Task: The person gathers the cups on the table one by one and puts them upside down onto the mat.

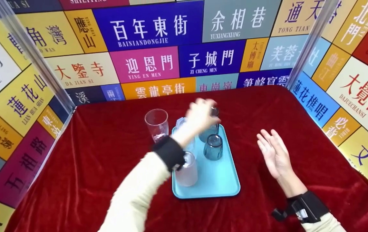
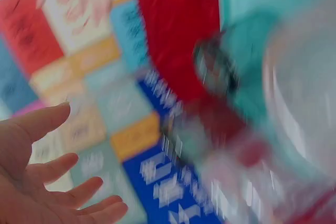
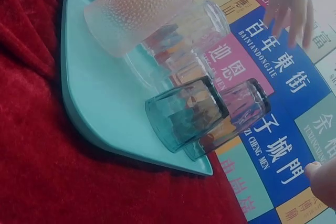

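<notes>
My left hand is raised over the far end of a light blue tray; its fingers are spread and empty in the left wrist view. Below it stand two upside-down smoky blue glasses, the nearer one in full sight and the farther one partly behind the hand. A frosted pebbled tumbler sits at the tray's near left, with clear faceted glasses behind it, largely covered by my left forearm. Palm facing the tray, my right hand hovers to its right, fingers extended, holding nothing.
A tall clear glass stands on the dark red cloth, left of the tray and close to my left wrist. Panels with colourful printed signs enclose the back and sides, with metal posts at the corners.
</notes>
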Motion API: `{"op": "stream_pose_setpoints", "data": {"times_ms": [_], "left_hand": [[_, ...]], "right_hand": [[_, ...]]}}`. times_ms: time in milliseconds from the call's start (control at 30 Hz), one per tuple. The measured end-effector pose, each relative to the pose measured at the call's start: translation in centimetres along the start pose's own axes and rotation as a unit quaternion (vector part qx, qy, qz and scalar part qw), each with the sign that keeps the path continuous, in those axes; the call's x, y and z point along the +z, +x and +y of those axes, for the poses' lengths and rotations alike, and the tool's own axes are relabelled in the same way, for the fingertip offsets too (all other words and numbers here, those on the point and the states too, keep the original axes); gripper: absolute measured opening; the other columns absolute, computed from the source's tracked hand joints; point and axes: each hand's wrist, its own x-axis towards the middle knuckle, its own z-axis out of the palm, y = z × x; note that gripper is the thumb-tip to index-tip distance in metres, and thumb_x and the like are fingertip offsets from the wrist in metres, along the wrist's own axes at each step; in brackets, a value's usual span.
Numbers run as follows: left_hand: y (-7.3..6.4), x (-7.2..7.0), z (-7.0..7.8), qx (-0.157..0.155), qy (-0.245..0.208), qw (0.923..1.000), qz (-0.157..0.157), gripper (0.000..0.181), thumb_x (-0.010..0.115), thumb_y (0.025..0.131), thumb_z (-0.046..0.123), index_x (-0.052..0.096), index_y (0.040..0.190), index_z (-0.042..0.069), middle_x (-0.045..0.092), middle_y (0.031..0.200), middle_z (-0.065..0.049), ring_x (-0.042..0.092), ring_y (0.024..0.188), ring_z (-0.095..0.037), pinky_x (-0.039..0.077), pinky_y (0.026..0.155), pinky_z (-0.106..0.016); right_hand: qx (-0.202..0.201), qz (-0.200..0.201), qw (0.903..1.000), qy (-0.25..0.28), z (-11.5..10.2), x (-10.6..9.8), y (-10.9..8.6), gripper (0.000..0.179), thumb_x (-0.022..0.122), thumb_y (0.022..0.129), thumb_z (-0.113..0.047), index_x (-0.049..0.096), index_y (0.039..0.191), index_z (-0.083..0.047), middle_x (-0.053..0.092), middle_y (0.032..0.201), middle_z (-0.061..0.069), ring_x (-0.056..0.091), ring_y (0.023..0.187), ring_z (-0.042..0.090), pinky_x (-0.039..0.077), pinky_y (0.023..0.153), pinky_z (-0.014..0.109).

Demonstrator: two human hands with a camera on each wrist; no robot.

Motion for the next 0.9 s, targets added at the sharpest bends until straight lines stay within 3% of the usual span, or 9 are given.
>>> {"op": "stream_pose_setpoints", "data": {"times_ms": [100,167,267,367,433,567,667,767,900], "left_hand": [[0.1,-2.9,-3.6,-0.009,-0.068,0.996,0.058,0.051,0.067,0.081,0.028,0.051,0.127,0.012,0.052,0.125,-0.01,0.046,0.114,-0.026,0.042,0.094,-0.038],[-0.1,-4.4,-6.2,-0.021,-0.121,0.9875,0.098,0.053,0.067,0.082,0.025,0.049,0.13,0.009,0.051,0.129,-0.009,0.043,0.12,-0.025,0.035,0.101,-0.037],[-0.8,-6.1,-10.2,-0.039,-0.2,0.9676,0.148,0.058,0.066,0.082,0.023,0.043,0.133,0.005,0.045,0.134,-0.011,0.038,0.125,-0.023,0.028,0.106,-0.035],[-1.5,-6.5,-14.0,-0.048,-0.27,0.9452,0.178,0.066,0.067,0.082,0.023,0.036,0.137,0.004,0.039,0.139,-0.014,0.035,0.128,-0.025,0.026,0.108,-0.035],[-2.1,-6.0,-16.2,-0.056,-0.32,0.9267,0.189,0.07,0.068,0.082,0.024,0.033,0.139,0.004,0.036,0.141,-0.016,0.034,0.129,-0.028,0.026,0.108,-0.037],[-3.1,-3.6,-19.8,-0.105,-0.449,0.864,0.203,0.071,0.065,0.084,0.02,0.027,0.141,0.004,0.032,0.142,-0.02,0.032,0.129,-0.034,0.026,0.108,-0.039],[-3.8,-1.2,-21.5,-0.151,-0.506,0.8243,0.204,0.072,0.063,0.085,0.018,0.022,0.143,0.004,0.029,0.143,-0.02,0.029,0.131,-0.035,0.025,0.108,-0.039],[-4.4,1.0,-22.2,-0.171,-0.517,0.8169,0.191,0.077,0.064,0.084,0.018,0.017,0.144,0.006,0.026,0.145,-0.019,0.026,0.132,-0.035,0.024,0.108,-0.041],[-4.5,3.1,-21.9,-0.17,-0.523,0.8171,0.172,0.087,0.068,0.08,0.016,0.011,0.145,0.006,0.02,0.147,-0.02,0.022,0.132,-0.037,0.022,0.109,-0.045]], "right_hand": [[-0.002,0.0,0.9999,0.013,0.1,-0.2,0.0,0.068,0.038,0.097,-0.01,-0.012,0.144,-0.009,0.052,0.119,0.004,0.053,0.111,0.018,0.0,0.113,0.036],[-0.004,0.001,0.9998,0.021,0.1,-0.3,0.0,0.066,0.038,0.097,-0.009,-0.01,0.143,-0.009,0.053,0.118,0.004,0.054,0.11,0.018,-0.001,0.112,0.036],[-0.001,0.003,0.9994,0.034,0.1,-0.4,0.1,0.065,0.038,0.097,-0.009,-0.008,0.142,-0.01,0.054,0.118,0.005,0.055,0.109,0.018,-0.001,0.112,0.035],[0.001,0.003,0.9992,0.04,0.2,-0.6,0.2,0.062,0.038,0.097,-0.009,-0.005,0.141,-0.011,0.055,0.117,0.006,0.056,0.109,0.019,-0.001,0.112,0.035],[0.001,0.002,0.9991,0.042,0.3,-0.7,0.2,0.059,0.038,0.097,-0.01,-0.001,0.14,-0.012,0.054,0.118,0.006,0.056,0.109,0.019,-0.001,0.112,0.035],[0.002,0.003,0.9988,0.048,0.5,-0.9,0.1,0.049,0.038,0.097,-0.011,0.008,0.137,-0.013,0.053,0.119,0.007,0.055,0.111,0.02,-0.001,0.112,0.035],[0.003,0.003,0.9985,0.054,0.7,-1.0,0.0,0.046,0.037,0.097,-0.011,0.011,0.135,-0.013,0.054,0.119,0.007,0.055,0.11,0.021,-0.002,0.112,0.034],[0.005,0.004,0.9983,0.057,1.0,-1.0,-0.1,0.05,0.036,0.098,-0.01,0.006,0.138,-0.013,0.056,0.118,0.007,0.056,0.109,0.02,-0.002,0.112,0.034],[0.007,0.006,0.9986,0.052,0.9,-1.1,-0.2,0.055,0.035,0.098,-0.011,0.0,0.14,-0.013,0.055,0.118,0.007,0.056,0.109,0.019,-0.002,0.112,0.034]]}}
